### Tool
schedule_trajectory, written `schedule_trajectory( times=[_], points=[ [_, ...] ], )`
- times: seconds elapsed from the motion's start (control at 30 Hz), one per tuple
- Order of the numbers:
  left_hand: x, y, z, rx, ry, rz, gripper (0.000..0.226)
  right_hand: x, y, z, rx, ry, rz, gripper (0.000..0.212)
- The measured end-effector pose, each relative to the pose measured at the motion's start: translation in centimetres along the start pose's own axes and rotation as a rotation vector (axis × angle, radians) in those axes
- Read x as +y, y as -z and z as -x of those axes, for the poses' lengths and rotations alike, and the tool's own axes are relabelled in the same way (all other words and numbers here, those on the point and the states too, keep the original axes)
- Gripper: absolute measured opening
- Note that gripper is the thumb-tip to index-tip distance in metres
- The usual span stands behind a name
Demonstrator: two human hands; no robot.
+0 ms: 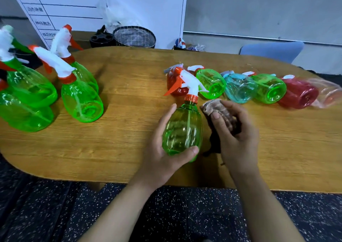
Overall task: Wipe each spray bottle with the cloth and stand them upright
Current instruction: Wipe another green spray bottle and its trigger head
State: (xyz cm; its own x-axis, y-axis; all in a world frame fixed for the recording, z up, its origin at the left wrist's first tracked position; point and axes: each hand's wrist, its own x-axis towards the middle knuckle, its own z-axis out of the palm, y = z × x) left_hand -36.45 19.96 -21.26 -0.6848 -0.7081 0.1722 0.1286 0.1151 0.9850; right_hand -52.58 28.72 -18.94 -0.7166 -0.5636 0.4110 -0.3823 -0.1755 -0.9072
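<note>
1. At the centre of the wooden worktop [129, 86] we see a green spray bottle [183, 128] with an orange collar, a white head and an orange trigger, its nozzle end toward 12 o'clock and its base toward us.
2. Our left hand [162, 149] grips this bottle from 9 o'clock: the fingers curl behind the body and the thumb presses across the base.
3. Our right hand [236, 130] sits just at 3 o'clock of the bottle, its fingers and thumb curled round a bunched brownish cloth [220, 112]; the cloth lies against the bottle's shoulder, and a dark end of it hangs down to the worktop.
4. At 12 to 2 o'clock of the held bottle, 6 more bottles lie on their sides in a close row with their bases facing us: a red bottle [173, 82] partly hidden behind the held spray head, a green bottle [211, 83], a blue bottle [239, 89], a second green bottle [269, 89], a dark red bottle [298, 93] and a pale pink bottle [328, 92], which is blurred.
5. At 9 to 10 o'clock, well apart from our hands, a group of green bottles stands upright; the nearest bottle [82, 97] has an orange collar and white head, and we count at least 4 in the group, some cut by the frame edge.
6. Beyond the worktop at 12 o'clock stand a wire mesh basket [134, 38] and a white board [61, 6] with ruled lines; a blue chair back [272, 52] shows at 2 o'clock.
</note>
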Motion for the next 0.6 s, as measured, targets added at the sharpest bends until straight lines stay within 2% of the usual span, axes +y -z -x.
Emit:
schedule_trajectory(
  times=[0.27, 0.33, 0.43, 0.5, 0.6],
  points=[
    [-0.4, -0.1, 0.0, -0.076, -0.074, -0.161, 0.098, -0.9, 1.3, -1.7, -0.157, 0.161, 0.204, 0.028],
    [-0.4, -0.2, 0.0, -0.097, -0.092, -0.172, 0.098, -0.8, 1.6, -2.3, -0.114, 0.193, 0.289, 0.029],
    [-0.5, -0.5, 0.0, -0.142, -0.131, -0.239, 0.098, -1.0, 1.9, -2.8, 0.077, 0.198, 0.366, 0.028],
    [-0.5, -0.7, 0.1, -0.157, -0.142, -0.263, 0.097, -1.1, 1.9, -3.0, 0.129, 0.196, 0.38, 0.028],
    [-0.5, -0.7, 0.1, -0.144, -0.15, -0.276, 0.099, -1.5, 2.2, -3.3, -0.057, 0.22, 0.353, 0.028]
  ],
)
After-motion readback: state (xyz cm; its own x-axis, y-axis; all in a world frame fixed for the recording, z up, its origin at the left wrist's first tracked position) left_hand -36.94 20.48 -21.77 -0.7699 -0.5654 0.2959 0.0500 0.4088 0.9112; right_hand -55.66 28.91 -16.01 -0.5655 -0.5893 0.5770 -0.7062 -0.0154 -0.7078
